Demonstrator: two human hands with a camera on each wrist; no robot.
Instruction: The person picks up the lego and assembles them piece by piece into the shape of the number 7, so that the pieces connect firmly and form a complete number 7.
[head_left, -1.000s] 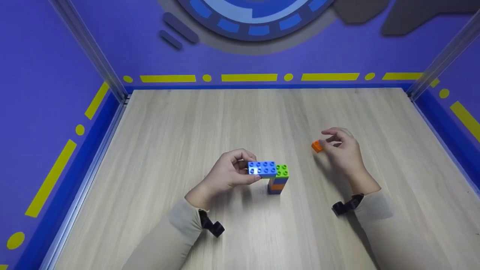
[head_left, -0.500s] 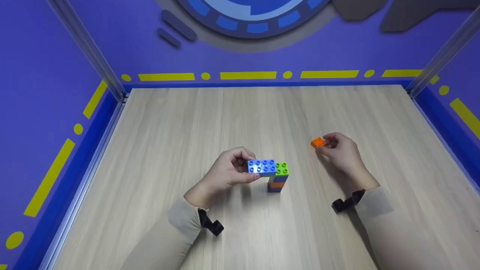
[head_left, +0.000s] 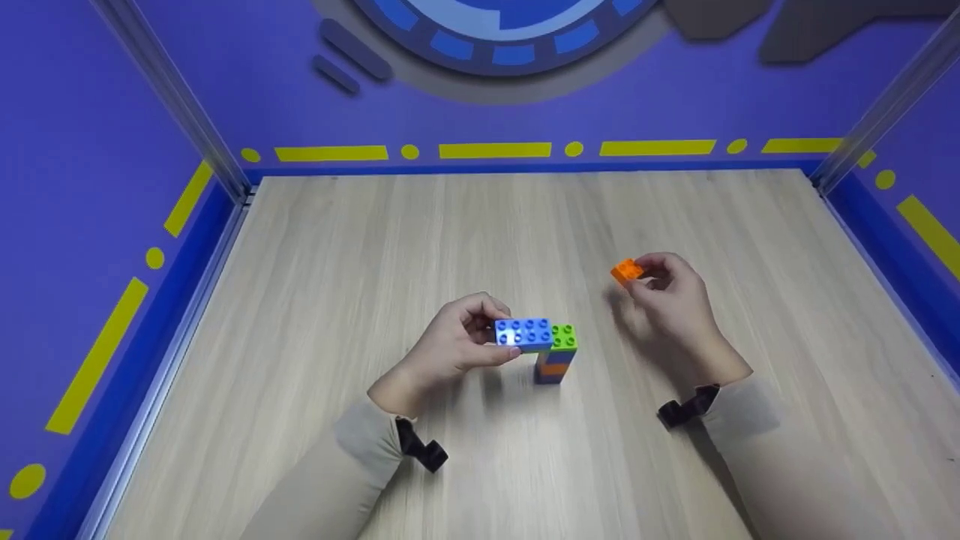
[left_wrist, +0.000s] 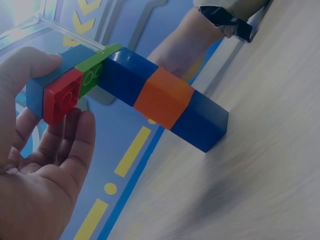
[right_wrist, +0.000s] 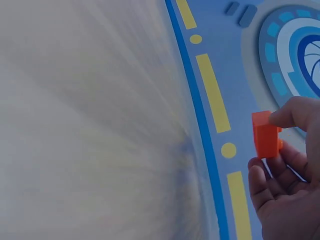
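Observation:
My left hand (head_left: 454,339) pinches a long blue toy brick (head_left: 523,335) between thumb and fingers. This brick tops a small assembly and juts out leftward. In the left wrist view a red brick (left_wrist: 62,97) sits under its overhang, beside a green brick (left_wrist: 91,75). The green one caps an upright column made of a blue brick (left_wrist: 127,75), an orange brick (left_wrist: 164,97) and another blue brick (left_wrist: 201,121) at the bottom. Off to the right, my right hand (head_left: 677,300) pinches a small orange brick (head_left: 627,271), raised above the tabletop.
The wooden tabletop (head_left: 405,232) spreads beneath both hands. Blue panels with yellow markings (head_left: 495,150) enclose its back and sides, with metal posts (head_left: 176,97) at the corners. A black wrist mount (head_left: 421,445) is strapped on each sleeve.
My right hand has gripped the small orange brick and lifted it off the table, moving slightly up and left. My left hand keeps its hold on the long blue brick.

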